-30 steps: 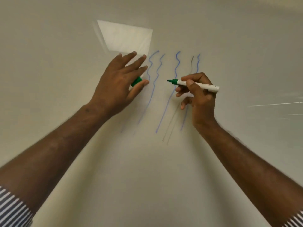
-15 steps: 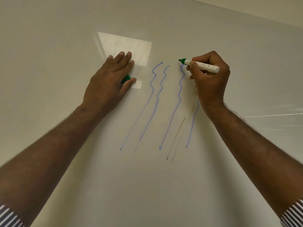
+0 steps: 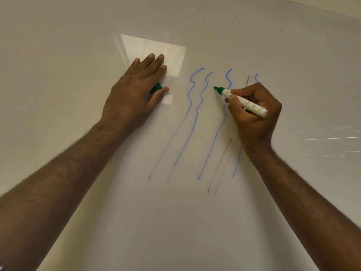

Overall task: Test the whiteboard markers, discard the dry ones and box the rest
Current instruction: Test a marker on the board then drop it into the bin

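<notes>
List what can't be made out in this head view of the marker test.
- Green cap: mostly hidden under the left hand lying on the whiteboard.
- Green marker print: too small to read; the right hand covers part of the barrel.
- Rightmost blue line: its middle is hidden behind the right hand.
- Whether the tip touches the board: cannot tell.
- Box and discard spot: outside the frame.

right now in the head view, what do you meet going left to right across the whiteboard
left hand flat on the board → green cap under its fingers → two wavy blue lines → green marker → right hand gripping it
</notes>
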Available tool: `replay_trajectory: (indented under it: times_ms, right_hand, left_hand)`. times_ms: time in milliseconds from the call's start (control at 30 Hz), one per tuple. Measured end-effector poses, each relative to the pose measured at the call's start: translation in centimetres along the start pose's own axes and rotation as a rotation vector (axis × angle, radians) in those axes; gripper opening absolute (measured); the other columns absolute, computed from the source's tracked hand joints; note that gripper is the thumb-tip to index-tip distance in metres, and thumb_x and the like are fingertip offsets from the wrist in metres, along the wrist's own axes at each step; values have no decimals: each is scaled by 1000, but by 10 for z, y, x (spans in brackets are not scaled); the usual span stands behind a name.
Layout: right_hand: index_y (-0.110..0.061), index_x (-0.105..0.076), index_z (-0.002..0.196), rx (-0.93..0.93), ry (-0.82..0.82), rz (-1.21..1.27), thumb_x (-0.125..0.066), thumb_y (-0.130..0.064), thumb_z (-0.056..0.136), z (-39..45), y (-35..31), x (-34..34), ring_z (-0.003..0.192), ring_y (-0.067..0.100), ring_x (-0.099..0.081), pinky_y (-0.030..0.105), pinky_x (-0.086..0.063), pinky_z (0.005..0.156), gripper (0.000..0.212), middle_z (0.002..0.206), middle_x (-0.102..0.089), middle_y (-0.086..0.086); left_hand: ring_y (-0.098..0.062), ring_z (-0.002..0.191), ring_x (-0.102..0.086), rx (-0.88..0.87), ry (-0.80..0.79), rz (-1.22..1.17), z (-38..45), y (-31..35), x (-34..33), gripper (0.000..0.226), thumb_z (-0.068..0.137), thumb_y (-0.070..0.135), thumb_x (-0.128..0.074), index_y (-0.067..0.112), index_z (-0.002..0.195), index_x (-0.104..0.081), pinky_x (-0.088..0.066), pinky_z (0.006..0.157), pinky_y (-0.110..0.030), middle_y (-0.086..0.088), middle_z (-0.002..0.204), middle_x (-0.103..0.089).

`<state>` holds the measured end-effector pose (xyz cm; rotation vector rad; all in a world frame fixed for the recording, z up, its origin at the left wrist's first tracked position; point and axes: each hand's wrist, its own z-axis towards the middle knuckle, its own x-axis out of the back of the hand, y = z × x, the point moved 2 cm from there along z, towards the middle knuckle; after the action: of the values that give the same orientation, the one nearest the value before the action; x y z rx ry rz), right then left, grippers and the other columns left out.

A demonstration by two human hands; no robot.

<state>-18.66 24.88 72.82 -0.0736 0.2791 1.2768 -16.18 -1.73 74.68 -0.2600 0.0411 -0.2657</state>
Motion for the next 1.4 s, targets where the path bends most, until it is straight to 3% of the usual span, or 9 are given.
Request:
replay_trajectory:
  times_ms: [300, 367, 533, 800, 933, 1033, 1100, 1233, 1400]
  right_hand:
    - [3, -68, 73, -36, -82, 54, -69, 2, 78, -37, -6, 17, 57, 38, -59, 44, -41, 50, 4, 68, -68, 11]
    - [3, -66, 68, -26, -102, 55, -68, 3, 74, -43, -10, 18, 55, 30, -56, 37, -38, 49, 7, 63, -63, 6]
    - [0, -63, 63, 49, -357, 81, -63, -12, 77, -88, -28, 8, 53, 18, -52, 26, -36, 51, 18, 60, -58, 8]
    - [-4, -64, 70, 110, -668, 35, -64, -3, 77, -116, -44, 1, 54, 16, -49, 28, -38, 52, 8, 63, -56, 0]
    - [-7, -70, 85, -48, -491, 79, -71, 1, 85, -69, -40, 6, 65, 10, -61, 22, -43, 60, 8, 77, -68, 1]
    - [-16, -68, 97, -91, -258, 96, -72, -7, 90, -21, -19, 6, 79, 35, -69, 51, -53, 66, 12, 89, -71, 9]
    - [-17, -67, 95, -82, -140, 77, -72, -12, 91, 8, -7, 7, 79, 43, -68, 60, -51, 64, 9, 89, -71, 14]
    - [-8, -63, 86, -87, 9, 95, -70, -11, 87, 50, -7, 3, 75, 40, -69, 49, -53, 58, 8, 83, -71, 19]
    - [-20, -63, 73, -113, 61, 35, -71, -17, 80, 63, -2, -9, 76, 36, -72, 57, -54, 63, 10, 79, -73, 6]
  left_hand:
    - [-16, 153, -26, -3, 14, 4, -1, 0, 0, 52, 107, 35, -46, 10, 152, -42, -17, 127, -36, -2, 162, -33]
    - [-18, 152, -26, -6, 18, 3, -1, 0, -1, 51, 107, 34, -47, 9, 152, -43, -18, 127, -37, -3, 162, -33]
    - [-19, 153, -26, -3, 7, 14, -2, 0, -1, 53, 107, 35, -47, 8, 152, -41, -18, 127, -39, -4, 163, -32]
    - [-19, 153, -24, 2, -14, 1, -2, 1, 0, 53, 107, 35, -45, 8, 153, -40, -16, 127, -39, -4, 163, -31]
    - [-20, 153, -26, -5, -8, 3, -3, 1, 0, 53, 106, 36, -43, 7, 151, -43, -16, 127, -39, -5, 163, -33]
    - [-20, 153, -25, -6, -8, 6, -3, 1, 1, 52, 107, 34, -45, 7, 152, -42, -16, 127, -39, -5, 163, -32]
    - [-20, 153, -25, -7, -9, 2, -3, 1, 1, 52, 107, 34, -46, 8, 152, -41, -16, 127, -40, -4, 163, -32]
    - [-20, 153, -25, 1, -5, -6, -4, 1, 2, 52, 107, 34, -45, 8, 152, -42, -14, 127, -37, -4, 163, -33]
    - [-20, 153, -25, -5, -13, -12, -4, 0, 1, 53, 107, 35, -44, 7, 152, -42, -16, 127, -39, -4, 163, -32]
